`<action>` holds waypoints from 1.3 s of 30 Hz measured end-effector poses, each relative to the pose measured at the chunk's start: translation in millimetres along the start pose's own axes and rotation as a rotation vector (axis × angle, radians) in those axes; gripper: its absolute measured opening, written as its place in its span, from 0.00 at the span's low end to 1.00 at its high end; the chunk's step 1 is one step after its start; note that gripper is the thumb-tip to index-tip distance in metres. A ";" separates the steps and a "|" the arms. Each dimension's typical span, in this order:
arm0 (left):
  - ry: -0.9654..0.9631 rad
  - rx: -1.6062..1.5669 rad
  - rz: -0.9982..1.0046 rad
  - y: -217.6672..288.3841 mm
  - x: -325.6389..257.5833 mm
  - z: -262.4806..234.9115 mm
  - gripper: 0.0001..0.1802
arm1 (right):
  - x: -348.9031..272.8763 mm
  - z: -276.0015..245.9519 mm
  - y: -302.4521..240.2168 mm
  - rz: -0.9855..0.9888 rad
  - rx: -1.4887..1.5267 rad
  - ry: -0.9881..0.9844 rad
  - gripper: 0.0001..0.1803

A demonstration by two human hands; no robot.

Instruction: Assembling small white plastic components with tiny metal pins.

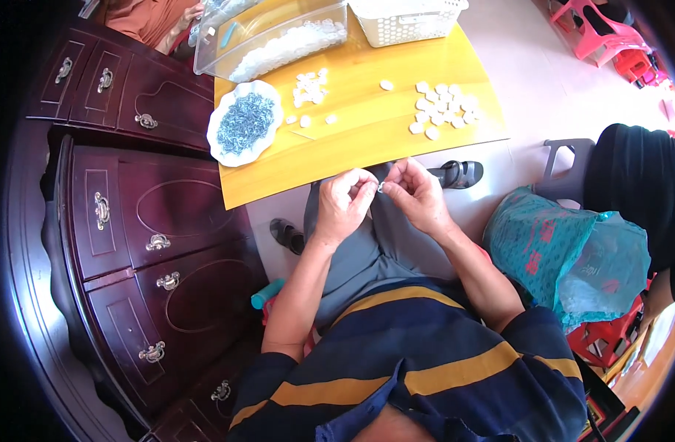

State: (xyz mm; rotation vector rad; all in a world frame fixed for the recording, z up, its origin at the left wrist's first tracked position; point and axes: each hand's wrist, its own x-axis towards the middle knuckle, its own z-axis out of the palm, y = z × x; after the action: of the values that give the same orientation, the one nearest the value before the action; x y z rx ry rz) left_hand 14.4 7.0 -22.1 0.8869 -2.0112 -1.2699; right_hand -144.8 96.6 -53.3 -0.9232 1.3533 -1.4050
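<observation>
Just past the table's near edge, above my lap, my left hand [347, 200] and my right hand [417, 194] meet with fingertips pinched. Between them is a small whitish piece [381, 187], mostly covered by the fingers; its exact kind is too small to make out. Ahead on the yellow table [352, 144], a scalloped white dish [213, 132] holds a heap of small dark metallic pieces [246, 124]. Small white pieces [309, 87] lie in a cluster beside the dish, with a few loose ones nearer me. A group of round white pieces [446, 104] is spread at the right.
A clear plastic bin [260, 48] of white pieces and a white perforated basket [407, 26] stand at the table's far side. Dark red drawers [171, 199] line the left. A teal bag [543, 243] sits at the right. Another person's hand [190, 15] shows far left.
</observation>
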 end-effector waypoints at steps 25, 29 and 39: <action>-0.063 -0.029 -0.082 5.3 3.9 3.0 0.03 | 0.8 3.8 4.3 -0.097 -0.104 0.132 0.07; -0.085 -0.062 -0.139 2.0 1.7 2.6 0.04 | -0.2 4.3 5.9 -0.099 -0.080 0.135 0.07; 0.035 -0.177 -0.224 -1.3 26.2 -12.7 0.08 | 4.4 -3.6 -6.4 -0.083 0.139 0.123 0.06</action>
State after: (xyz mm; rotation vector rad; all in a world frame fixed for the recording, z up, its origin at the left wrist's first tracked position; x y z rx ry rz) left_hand 8.6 -20.7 -15.3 1.0628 -1.7773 -1.5172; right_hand -150.2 93.0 -47.8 -0.8201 1.3015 -1.6207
